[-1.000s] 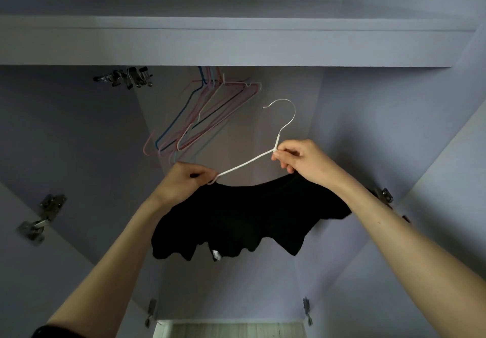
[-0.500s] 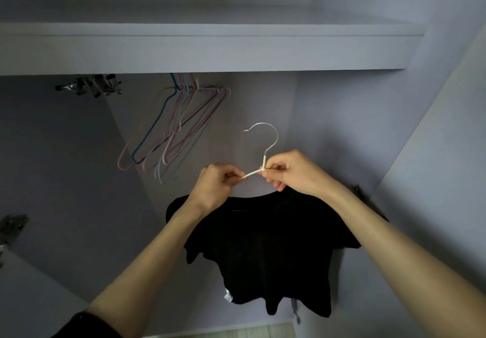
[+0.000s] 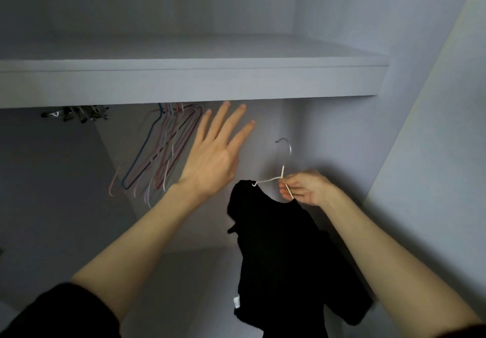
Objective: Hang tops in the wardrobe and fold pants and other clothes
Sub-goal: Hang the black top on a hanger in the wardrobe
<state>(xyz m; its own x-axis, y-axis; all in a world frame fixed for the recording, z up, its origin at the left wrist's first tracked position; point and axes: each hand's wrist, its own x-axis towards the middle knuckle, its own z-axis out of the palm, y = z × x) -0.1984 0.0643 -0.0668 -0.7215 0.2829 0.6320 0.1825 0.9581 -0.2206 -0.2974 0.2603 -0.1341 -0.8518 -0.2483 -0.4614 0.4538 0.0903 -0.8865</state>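
- Black top sits on the white hanger at lower centre of the frame, so that step looks done; the hook is not yet on any rail
- Right hand pinches the hanger's neck; left hand is spread flat, gripping nothing, near the empty coloured hangers at upper left
- Hanging this top remains; no pants or other clothes in view

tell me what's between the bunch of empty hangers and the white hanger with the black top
In the head view, the open left hand is raised between the empty hangers and the white hanger carrying the black top.
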